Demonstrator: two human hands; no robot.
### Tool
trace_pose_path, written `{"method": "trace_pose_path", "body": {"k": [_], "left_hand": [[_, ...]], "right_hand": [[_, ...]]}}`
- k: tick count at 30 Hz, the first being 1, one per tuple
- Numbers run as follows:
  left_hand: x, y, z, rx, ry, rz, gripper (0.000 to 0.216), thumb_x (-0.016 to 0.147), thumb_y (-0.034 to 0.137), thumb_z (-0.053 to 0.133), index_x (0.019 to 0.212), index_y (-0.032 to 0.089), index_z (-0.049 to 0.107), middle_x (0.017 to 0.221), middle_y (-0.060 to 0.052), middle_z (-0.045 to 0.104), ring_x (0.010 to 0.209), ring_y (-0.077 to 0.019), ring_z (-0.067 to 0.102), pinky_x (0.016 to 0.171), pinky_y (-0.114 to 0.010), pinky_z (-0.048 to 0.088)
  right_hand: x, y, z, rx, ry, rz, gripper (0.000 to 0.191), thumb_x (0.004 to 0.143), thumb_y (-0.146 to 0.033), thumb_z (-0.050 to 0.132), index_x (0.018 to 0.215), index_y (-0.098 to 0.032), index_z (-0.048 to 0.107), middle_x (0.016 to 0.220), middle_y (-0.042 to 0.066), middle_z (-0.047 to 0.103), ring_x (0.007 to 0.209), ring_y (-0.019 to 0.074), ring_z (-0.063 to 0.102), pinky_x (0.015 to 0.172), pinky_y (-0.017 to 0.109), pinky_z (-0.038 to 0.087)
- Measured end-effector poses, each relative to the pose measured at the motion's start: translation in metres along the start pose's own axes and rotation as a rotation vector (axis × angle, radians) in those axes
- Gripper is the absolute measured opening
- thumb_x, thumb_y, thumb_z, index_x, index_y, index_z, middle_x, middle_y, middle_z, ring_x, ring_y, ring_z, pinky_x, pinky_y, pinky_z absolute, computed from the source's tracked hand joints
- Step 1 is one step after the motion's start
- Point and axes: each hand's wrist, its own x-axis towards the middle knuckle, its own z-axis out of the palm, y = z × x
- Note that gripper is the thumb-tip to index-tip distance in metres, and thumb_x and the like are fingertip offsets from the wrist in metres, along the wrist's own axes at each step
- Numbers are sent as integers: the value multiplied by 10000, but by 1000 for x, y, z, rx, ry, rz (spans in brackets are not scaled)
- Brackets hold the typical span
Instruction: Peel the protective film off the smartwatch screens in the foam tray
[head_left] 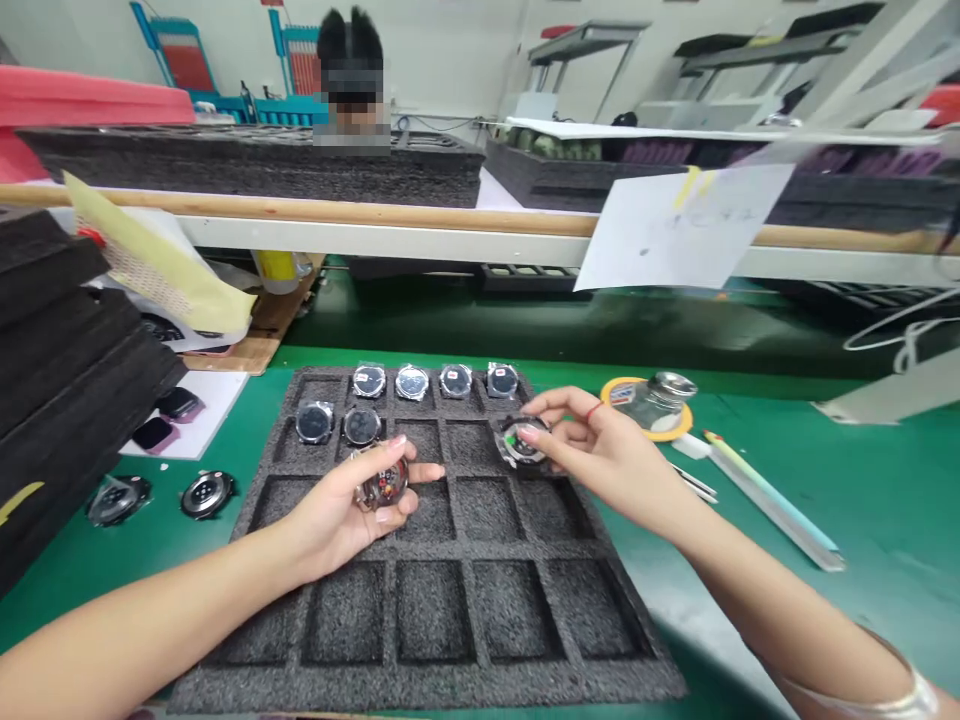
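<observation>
A black foam tray (429, 612) with square compartments lies in front of me. My left hand (367, 505) grips a round watch (391, 482) over the tray's middle, its face showing small coloured marks. At the tray's right edge, my right hand (577, 435) pinches another round watch piece (523, 442) with a green patch on it; whether it touches the foam I cannot tell. Several round watches in clear film, such as this watch (412, 382), fill the back row. Two more, including a dark-faced watch (362, 426), sit in the second row at the left.
Left of the tray lie two round watch parts (206, 494) and two square watches (154, 433) beside stacked black foam (75, 350). At right are a glass jar (660, 400), a yellow-rimmed disc (615, 390) and a long strip (780, 510). Behind the shelf (390, 235) is a person (350, 60).
</observation>
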Motion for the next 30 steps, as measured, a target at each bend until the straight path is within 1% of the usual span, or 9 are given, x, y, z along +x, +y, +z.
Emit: {"method": "trace_pose_path", "body": {"k": [4,8,11,13,16,18,21,24,30], "left_hand": [[-1,-1,4,35,24,-14,354,631,226,922,870,107,689,913,-143,725,553,-98,586,408,-121,382],[-2,0,7,46,59,-5,262,686,174,862,872,98,694,903,-143,717,539,-91,565,402,-123,383],[-2,1,9,48,97,2,153,763,161,784,870,94,697,868,-137,702,536,-92,559,397,-119,379],[-3,1,10,48,127,21,90,817,156,724,877,94,699,868,-139,699,550,-95,567,418,-120,404],[-4,0,11,59,138,53,82,833,132,680,905,97,697,903,-144,709,569,-95,584,446,-121,425],[-4,0,10,84,106,54,120,832,189,687,915,103,690,892,-135,712,530,-93,569,421,-135,402],[-4,-1,7,121,-27,63,243,842,356,679,851,114,666,792,-98,698,392,-64,461,371,-171,331],[-4,-4,3,139,-163,89,283,865,403,664,829,122,650,749,-74,687,348,-27,372,382,-170,258],[-3,-9,3,78,-294,70,416,876,527,649,944,118,680,910,-127,712,460,-73,491,501,-216,309]], "right_hand": [[-27,23,-12,-107,-52,22,347,854,-516,647,958,-184,645,711,16,644,488,137,586,475,289,519],[-51,32,-17,-277,109,-98,245,865,-367,663,1053,-217,711,979,85,706,553,144,592,634,371,581],[-72,35,-13,-501,202,-335,209,959,-274,558,1100,-227,705,1096,93,742,870,216,733,867,405,614],[-86,37,-5,-638,169,-433,279,990,-253,522,1223,-204,666,1211,109,734,1149,250,694,1004,423,581],[-100,39,10,-772,93,-460,459,1009,-279,485,1453,-164,499,1448,155,587,1332,285,577,1078,497,531],[-101,39,16,-794,73,-447,489,1011,-303,477,1482,-171,464,1485,160,549,1349,293,560,1075,527,526],[-96,37,17,-777,82,-437,444,1003,-357,493,1401,-165,547,1437,170,593,1298,305,603,1033,536,556],[-92,35,18,-839,67,-493,429,998,-399,485,1313,-138,615,1395,193,623,1227,356,647,952,582,592],[-77,22,17,-950,150,-646,435,975,-446,483,1264,-171,658,1326,196,669,1186,469,641,907,707,550]]}}
